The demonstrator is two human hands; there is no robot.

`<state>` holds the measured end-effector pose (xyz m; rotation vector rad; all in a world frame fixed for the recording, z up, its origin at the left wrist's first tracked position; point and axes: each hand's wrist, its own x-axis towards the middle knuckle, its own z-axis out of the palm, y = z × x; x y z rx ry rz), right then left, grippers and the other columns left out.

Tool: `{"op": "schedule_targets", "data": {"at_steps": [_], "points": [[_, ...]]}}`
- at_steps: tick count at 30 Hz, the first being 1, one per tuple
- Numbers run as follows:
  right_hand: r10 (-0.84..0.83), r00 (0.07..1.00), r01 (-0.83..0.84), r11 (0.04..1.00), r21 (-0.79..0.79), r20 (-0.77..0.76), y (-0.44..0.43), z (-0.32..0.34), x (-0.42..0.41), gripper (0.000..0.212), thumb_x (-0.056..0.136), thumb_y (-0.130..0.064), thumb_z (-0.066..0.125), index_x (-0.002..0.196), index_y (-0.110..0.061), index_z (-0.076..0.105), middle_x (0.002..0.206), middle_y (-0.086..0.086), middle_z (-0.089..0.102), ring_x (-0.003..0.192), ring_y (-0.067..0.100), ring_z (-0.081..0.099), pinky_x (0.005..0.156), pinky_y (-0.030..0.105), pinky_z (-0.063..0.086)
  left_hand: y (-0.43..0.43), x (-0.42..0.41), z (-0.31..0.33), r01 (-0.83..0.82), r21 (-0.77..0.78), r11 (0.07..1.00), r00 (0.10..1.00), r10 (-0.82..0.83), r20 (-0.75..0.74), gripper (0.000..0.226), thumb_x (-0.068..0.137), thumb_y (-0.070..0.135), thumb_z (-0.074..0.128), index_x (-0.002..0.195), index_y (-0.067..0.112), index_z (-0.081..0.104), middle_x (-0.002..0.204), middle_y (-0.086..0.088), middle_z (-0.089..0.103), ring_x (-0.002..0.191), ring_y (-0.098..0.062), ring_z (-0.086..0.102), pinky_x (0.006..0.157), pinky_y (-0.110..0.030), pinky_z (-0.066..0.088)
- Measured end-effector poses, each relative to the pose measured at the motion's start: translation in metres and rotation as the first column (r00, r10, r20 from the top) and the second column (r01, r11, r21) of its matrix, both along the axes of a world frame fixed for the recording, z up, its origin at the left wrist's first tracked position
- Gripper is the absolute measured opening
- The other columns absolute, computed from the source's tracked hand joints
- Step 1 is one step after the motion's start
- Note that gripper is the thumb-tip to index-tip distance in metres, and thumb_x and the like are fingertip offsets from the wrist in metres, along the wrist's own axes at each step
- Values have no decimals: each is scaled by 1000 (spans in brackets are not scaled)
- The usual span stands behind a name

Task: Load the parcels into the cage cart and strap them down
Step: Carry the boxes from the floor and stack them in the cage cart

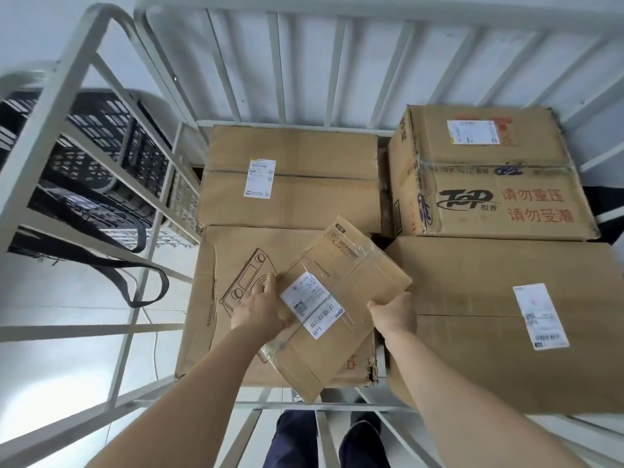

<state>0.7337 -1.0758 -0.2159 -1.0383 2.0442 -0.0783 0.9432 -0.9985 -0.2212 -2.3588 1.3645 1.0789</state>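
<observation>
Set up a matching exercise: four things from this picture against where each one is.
Things:
1. small parcel
2. box with red print
3. box with stove drawing
4. black strap

Places:
A. hanging on the cage cart bars, left
B. back right
C. in the left hand and right hand
D. front left, below the small parcel

Pairs: 1-C, 2-B, 3-D, 4-A

Four large parcels (304, 211), one small parcel (351, 285) — five in all, one cage cart (337, 3), two hands (258, 310)
</observation>
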Motion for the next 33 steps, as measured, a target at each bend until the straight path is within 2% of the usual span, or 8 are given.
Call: {"op": "schedule_targets", "data": {"at_steps": [4,7,11,15,19,26,30,33], "points": [[130,991,-127,988,-87,33,-9,1,1,36,91,-20,61,125,-11,52,123,9,63,111,31,59,90,37,49,-10,-5,-8,-98,21,995,986,100,-136,108,81,29,74,153,29,-6,136,-4,51,109,-22,59,87,-39,53],[254,967,-252,963,-97,13,-25,6,-2,50,94,-19,57,142,-12,43,141,10,51,127,29,50,101,38,43,-14,-19,-7,-159,31,987,954,162,-250,105,84,19,70,152,34,-8,127,-3,57,84,-16,61,64,-28,53],[406,910,-408,913,-12,-83,-28,9,-13,66,93,-21,60,151,-17,29,140,10,50,128,30,49,99,37,44,-19,-32,-9,-199,24,980,938,197,-284,108,81,14,70,152,35,-9,123,-3,61,90,-19,64,74,-38,59],[452,884,-461,886,-59,-120,-25,10,-21,69,93,-18,61,152,-14,26,144,10,44,131,29,45,103,39,40,-28,-40,-7,-206,24,978,933,204,-295,101,84,7,62,152,37,-6,121,-9,60,81,-25,67,67,-45,60],[550,822,-561,827,-43,-150,-30,8,-24,61,93,-19,62,146,-8,34,146,12,38,131,32,43,105,40,38,-31,-46,-8,-163,15,987,963,162,-217,99,86,6,61,153,33,-7,121,-11,60,79,-25,67,68,-42,60],[662,726,-666,744,48,-185,-25,14,-27,77,91,-26,64,151,-12,19,155,11,22,133,31,42,103,38,41,-36,-48,-11,-77,27,997,984,80,-159,95,88,13,61,153,23,-9,101,-6,61,84,-23,66,69,-36,58],[640,751,-639,766,65,-163,-22,29,-37,70,92,-30,64,149,-12,28,153,9,29,141,27,30,110,38,33,-46,-46,-4,40,14,999,998,-39,-47,82,81,18,67,148,17,20,113,-4,60,100,-24,59,84,-38,53],[639,744,-643,764,50,-195,-13,48,-51,59,91,-33,63,141,-13,40,147,5,40,136,24,36,107,38,39,-50,-51,14,134,-24,991,991,-134,11,66,82,16,67,140,17,37,124,-5,55,115,-25,51,97,-41,48]]}}
